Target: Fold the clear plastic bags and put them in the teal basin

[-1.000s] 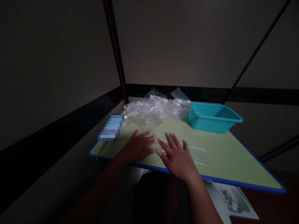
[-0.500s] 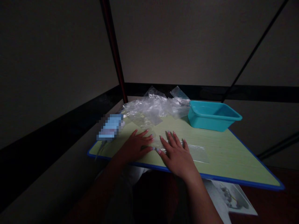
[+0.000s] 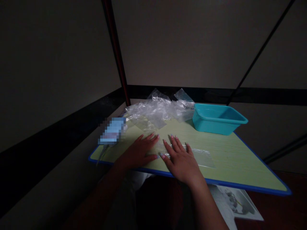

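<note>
A clear plastic bag (image 3: 203, 157) lies flat near the front edge of the pale green table (image 3: 242, 159). My right hand (image 3: 181, 159) rests on it with the fingers stretched out and spread, covering its middle part. To the left, my left hand (image 3: 141, 150) is laid out with its fingers extended, its thumb tip close to my right thumb. Its fingertips are at the left end of the bag; whether they press on it I cannot tell. Beyond both hands is a heap of crumpled clear plastic bags (image 3: 158, 110).
A turquoise plastic basin (image 3: 213, 126) stands at the table's back right. On the left lies a phone-like object (image 3: 112, 130), blurred out, with a cable beneath it. Blue edging (image 3: 251, 187) rims the table. Walls close in behind and at left. A printed sheet (image 3: 242, 203) shows below the table's front edge.
My left hand's fingers have drawn closer together and shifted slightly right, while its thumb has moved a little nearer the table's front edge. My right hand has barely moved.
</note>
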Available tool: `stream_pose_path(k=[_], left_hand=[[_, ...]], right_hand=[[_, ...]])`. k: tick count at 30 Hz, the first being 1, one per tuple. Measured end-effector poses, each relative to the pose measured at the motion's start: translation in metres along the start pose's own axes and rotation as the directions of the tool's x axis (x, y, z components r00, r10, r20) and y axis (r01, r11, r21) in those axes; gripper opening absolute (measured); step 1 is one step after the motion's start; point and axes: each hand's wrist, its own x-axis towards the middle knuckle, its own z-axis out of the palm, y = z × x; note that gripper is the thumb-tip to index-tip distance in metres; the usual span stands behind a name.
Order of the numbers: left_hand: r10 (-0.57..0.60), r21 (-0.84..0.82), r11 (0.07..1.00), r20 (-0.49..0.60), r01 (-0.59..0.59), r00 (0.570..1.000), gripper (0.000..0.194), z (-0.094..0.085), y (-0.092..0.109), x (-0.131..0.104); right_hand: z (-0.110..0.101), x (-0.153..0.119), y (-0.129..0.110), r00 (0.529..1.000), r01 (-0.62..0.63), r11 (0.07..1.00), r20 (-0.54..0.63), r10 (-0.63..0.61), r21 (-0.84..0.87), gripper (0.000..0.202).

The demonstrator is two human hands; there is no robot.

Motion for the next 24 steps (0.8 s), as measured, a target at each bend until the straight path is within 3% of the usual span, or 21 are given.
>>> stream_pose_path(k=[8,15,24], left_hand=[[0.024,-0.02,1.0,0.067,-0.023,0.997,0.057,-0.002,0.0,0.002],[-0.025,-0.015,1.0,0.07,0.027,0.997,0.066,-0.004,0.003,0.002],[-0.045,-0.03,0.998,0.096,0.048,0.994,0.056,-0.005,0.003,0.004]], right_hand=[[0.0,0.0,0.0,1.0,0.004,1.0,0.006,-0.004,-0.005,0.059],[0.007,0.001,0.004,0.998,0.02,0.999,-0.054,-0.018,0.034,0.061],[0.01,0.002,0.003,0.997,0.023,0.998,-0.069,-0.019,0.061,0.06]])
